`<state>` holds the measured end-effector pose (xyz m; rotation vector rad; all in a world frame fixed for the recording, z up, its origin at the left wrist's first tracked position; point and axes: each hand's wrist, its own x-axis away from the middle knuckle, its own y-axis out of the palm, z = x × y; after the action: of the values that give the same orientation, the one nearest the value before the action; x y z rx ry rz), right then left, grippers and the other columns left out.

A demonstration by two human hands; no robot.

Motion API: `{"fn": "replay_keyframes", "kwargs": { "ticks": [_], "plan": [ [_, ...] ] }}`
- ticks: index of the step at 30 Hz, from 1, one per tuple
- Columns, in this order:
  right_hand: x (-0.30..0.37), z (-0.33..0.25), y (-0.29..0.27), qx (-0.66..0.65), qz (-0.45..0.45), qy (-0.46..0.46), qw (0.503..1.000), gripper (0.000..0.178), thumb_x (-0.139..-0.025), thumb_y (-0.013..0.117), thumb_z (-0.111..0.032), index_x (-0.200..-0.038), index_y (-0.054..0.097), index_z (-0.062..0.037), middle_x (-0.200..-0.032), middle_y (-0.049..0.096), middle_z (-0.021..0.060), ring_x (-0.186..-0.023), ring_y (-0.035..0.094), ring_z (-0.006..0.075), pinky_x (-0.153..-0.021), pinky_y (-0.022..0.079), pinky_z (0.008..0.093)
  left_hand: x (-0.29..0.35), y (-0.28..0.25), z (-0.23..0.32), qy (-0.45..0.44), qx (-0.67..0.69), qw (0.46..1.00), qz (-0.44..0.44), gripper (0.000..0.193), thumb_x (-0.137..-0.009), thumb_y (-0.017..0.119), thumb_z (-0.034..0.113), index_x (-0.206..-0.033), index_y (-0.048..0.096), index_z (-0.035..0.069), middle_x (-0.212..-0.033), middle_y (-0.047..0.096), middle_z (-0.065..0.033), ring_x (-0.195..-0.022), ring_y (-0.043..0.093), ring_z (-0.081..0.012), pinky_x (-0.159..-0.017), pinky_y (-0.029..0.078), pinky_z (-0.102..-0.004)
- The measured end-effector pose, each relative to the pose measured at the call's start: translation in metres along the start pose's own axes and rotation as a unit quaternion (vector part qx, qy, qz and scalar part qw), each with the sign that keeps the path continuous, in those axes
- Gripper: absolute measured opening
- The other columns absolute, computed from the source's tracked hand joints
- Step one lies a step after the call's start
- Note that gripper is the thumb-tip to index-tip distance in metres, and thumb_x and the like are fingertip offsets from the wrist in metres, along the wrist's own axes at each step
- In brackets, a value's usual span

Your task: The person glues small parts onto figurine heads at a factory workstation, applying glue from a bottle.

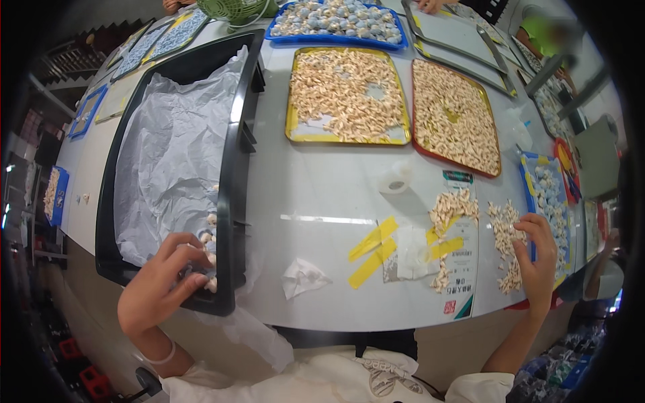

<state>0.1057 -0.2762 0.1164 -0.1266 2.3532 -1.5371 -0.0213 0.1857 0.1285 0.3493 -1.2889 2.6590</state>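
My left hand (156, 285) reaches over the near right corner of the long black bin (236, 134). Its fingers curl round small whitish-blue pieces (210, 282), partly hidden by the hand. More such pieces lie along the bin's right wall, on crumpled white paper (171, 154). My right hand (539, 255) is at the table's right side, thumb and forefinger apart, beside a loose pile of small beige pieces (505, 232). Another beige pile (453, 205) lies to the left of it, partly on a printed sheet (459, 275).
Trays of beige pieces, one yellow (405, 138) and one red (498, 171), lie farther back. Blue trays hold whitish-blue pieces, one behind (336, 41), another right (531, 191). A paper roll (395, 183), crumpled tissue (304, 277) and yellow tape (371, 258) lie mid-table. Other people's hands show at the far edge.
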Motion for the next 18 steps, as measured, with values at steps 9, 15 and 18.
{"fn": "replay_keyframes", "kwargs": {
  "ticks": [9,15,18],
  "plan": [
    [-0.062,-0.023,0.006,0.037,-0.056,-0.042,0.997,0.02,-0.069,0.057,0.001,-0.089,0.056,0.0005,-0.099,0.054,0.0122,-0.094,0.053,0.0268,-0.084,0.04,0.0328,-0.007,-0.006,-0.015,0.004,0.013,0.998,0.063,0.024,-0.069,0.06,-0.005,-0.092,0.056,0.002,-0.092,0.054,-0.0111,-0.079,0.056,-0.0283,-0.068,0.045,-0.0302],
    [-0.159,-0.054,0.03,-0.027,-0.137,-0.142,0.98,0.017,-0.073,0.058,-0.006,-0.089,0.056,-0.0003,-0.092,0.056,0.0095,-0.086,0.054,0.0205,-0.075,0.04,0.03,-0.01,-0.003,-0.023,-0.024,0.06,0.994,0.085,0.028,-0.065,0.061,-0.003,-0.092,0.058,0.002,-0.091,0.056,-0.0117,-0.081,0.057,-0.0272,-0.069,0.044,-0.03],
    [-0.232,-0.088,0.06,-0.037,-0.137,-0.251,0.958,0.02,-0.077,0.057,-0.01,-0.096,0.056,-0.002,-0.092,0.058,0.008,-0.084,0.054,0.0188,-0.073,0.042,0.0295,-0.013,-0.006,-0.019,-0.042,0.044,0.994,0.088,0.028,-0.064,0.062,-0.001,-0.092,0.059,0.003,-0.092,0.056,-0.0115,-0.082,0.057,-0.0276,-0.069,0.044,-0.0305]
  ]
}}
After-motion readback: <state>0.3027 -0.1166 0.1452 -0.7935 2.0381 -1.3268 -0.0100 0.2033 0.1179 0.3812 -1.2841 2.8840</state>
